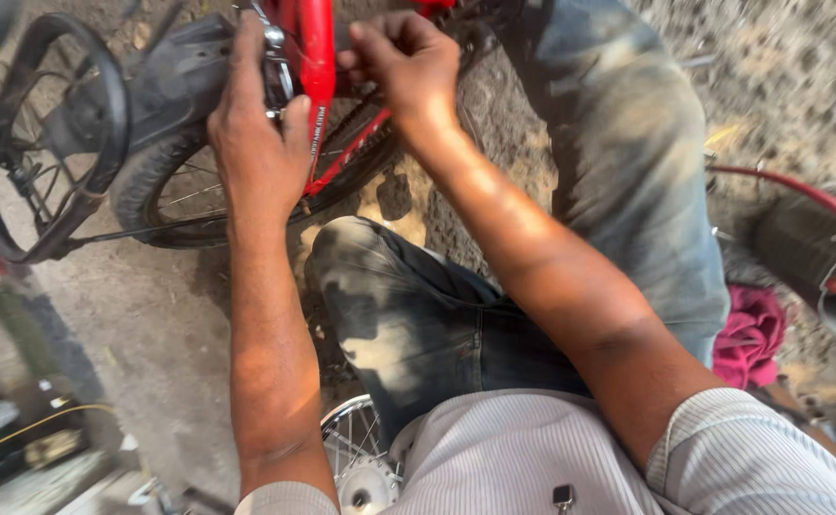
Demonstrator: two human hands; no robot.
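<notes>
A red bicycle frame (319, 57) stands at the top of the head view, with a black tyre (155, 181) and a black mudguard (184, 72) beside it. My left hand (256, 124) wraps around a metal part on the left side of the red tube, thumb pressed against the frame. My right hand (403, 62) is on the right side of the same tube with its fingers curled tight near the tube; whatever it pinches is too small to make out. My knees in dusty blue jeans (408, 315) sit under both forearms.
A loose black tyre ring (103, 105) leans at the top left. A spoked wheel with a hub (356, 467) lies by my left elbow. A pink cloth (750, 334) and another red-rimmed wheel (818, 238) are at the right. The ground is dusty dirt.
</notes>
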